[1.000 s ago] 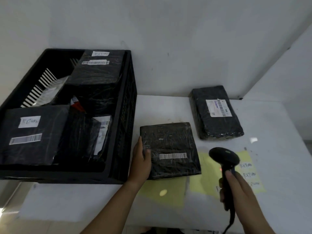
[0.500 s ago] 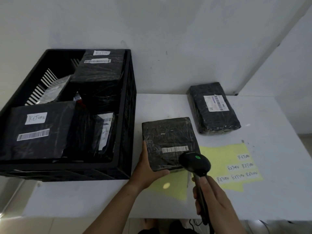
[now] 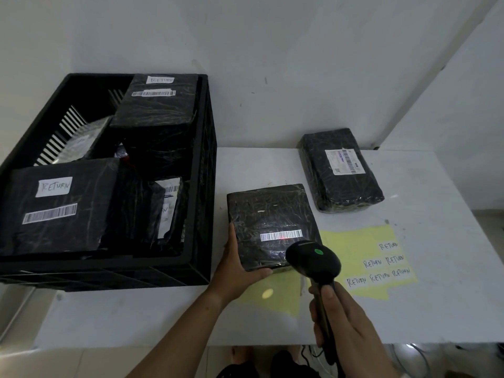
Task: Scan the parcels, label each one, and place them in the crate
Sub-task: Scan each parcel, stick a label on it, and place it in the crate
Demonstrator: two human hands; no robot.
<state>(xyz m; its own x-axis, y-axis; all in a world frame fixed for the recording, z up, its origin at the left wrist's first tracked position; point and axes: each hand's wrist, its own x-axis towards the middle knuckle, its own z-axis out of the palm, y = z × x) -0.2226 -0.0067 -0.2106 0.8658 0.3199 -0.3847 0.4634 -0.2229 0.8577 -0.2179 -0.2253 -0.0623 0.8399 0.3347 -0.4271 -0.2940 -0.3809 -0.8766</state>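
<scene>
**Scanner on the barcode, parcel held by its corner**

The left hand (image 3: 234, 268) grips the lower left corner of the parcel (image 3: 272, 214) at the middle of the frame. Its thumb lies straight along the parcel's left edge, and the fingers curl under the near edge, with one fingertip showing beyond it. I cannot tell whether the parcel is lifted off the table (image 3: 436, 309).

The right hand (image 3: 346, 328), at lower right, is wrapped round the handle of the scanner (image 3: 313, 261), fingers pressed together. The scanner's head shows a green light and covers the parcel's lower right corner. A red glow falls on the barcode (image 3: 281, 236).

The crate (image 3: 203, 170) fills the left of the frame, just beside the parcel. It holds a parcel at upper right (image 3: 158, 113) and one at lower left (image 3: 60, 214), each with a RETURN label and a barcode. A third (image 3: 166, 208) stands on edge between them, and a pale packet (image 3: 79, 140) lies at upper left.

A second parcel (image 3: 341, 181) lies on the table at right. Below it is a yellow sheet (image 3: 349, 241) bearing RETURN labels (image 3: 381, 261).
</scene>
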